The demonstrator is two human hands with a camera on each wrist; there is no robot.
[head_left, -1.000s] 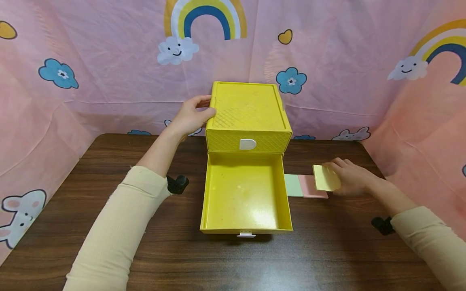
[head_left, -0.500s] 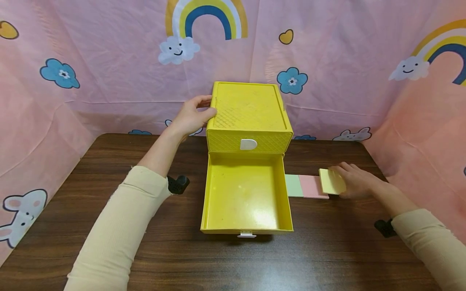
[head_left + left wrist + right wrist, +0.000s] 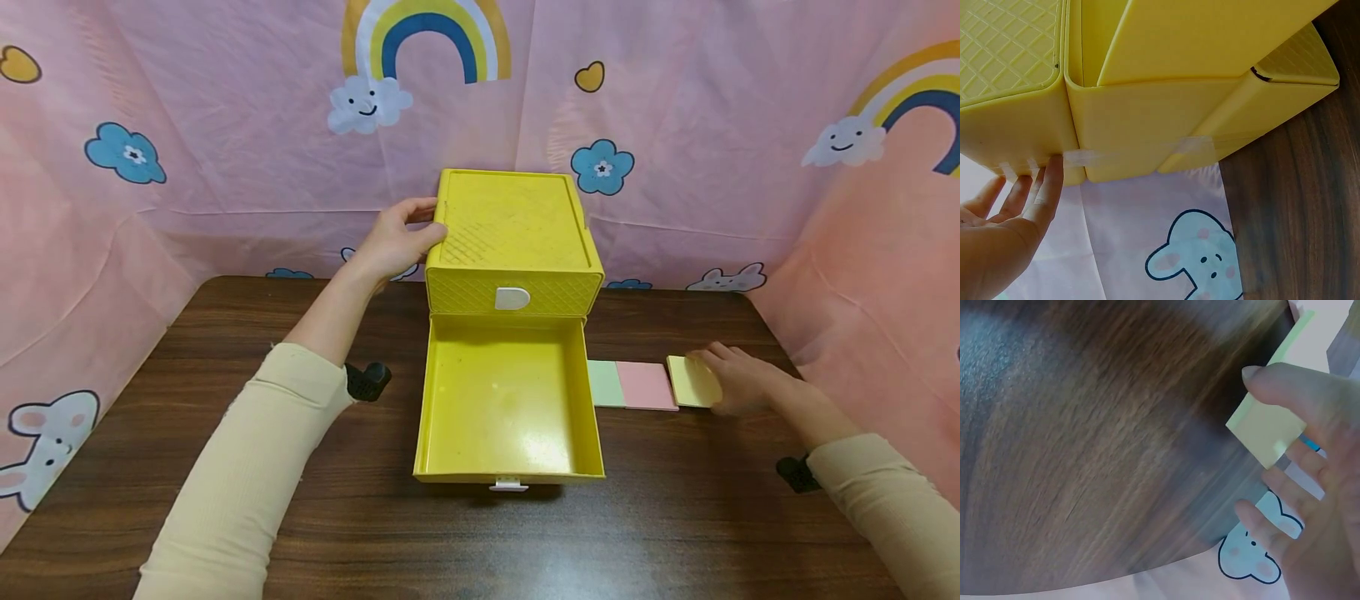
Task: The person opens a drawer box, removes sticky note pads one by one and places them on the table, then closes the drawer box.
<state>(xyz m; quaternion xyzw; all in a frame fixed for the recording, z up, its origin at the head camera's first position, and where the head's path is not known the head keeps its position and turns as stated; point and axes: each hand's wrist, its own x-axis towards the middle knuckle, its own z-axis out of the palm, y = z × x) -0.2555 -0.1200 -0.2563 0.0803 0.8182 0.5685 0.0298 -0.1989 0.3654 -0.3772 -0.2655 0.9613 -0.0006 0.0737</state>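
My left hand (image 3: 393, 242) rests at the left side of a yellow drawer box (image 3: 525, 221). In the left wrist view, its extended fingertips (image 3: 1054, 172) touch the box's side wall. Below the top section, a drawer (image 3: 502, 400) is pulled out, with nothing lying in it. My right hand (image 3: 738, 382) pinches a yellow sticky note pad (image 3: 690, 383) between thumb and fingers, low over the table at the right end of a row. To the pad's left lie a pink sticky note pad (image 3: 647, 386) and a green sticky note pad (image 3: 604, 383), the latter beside the drawer.
Dark wooden table (image 3: 337, 508) extends around the box on both sides and in front. A pink patterned cloth (image 3: 262, 108) hangs behind and along the sides. The drawer's white handle (image 3: 509, 485) sticks out toward the front.
My right hand has lowered the yellow sticky note pad and moved it right, from over the pink pad to beside it. The left hand has stayed on the box.
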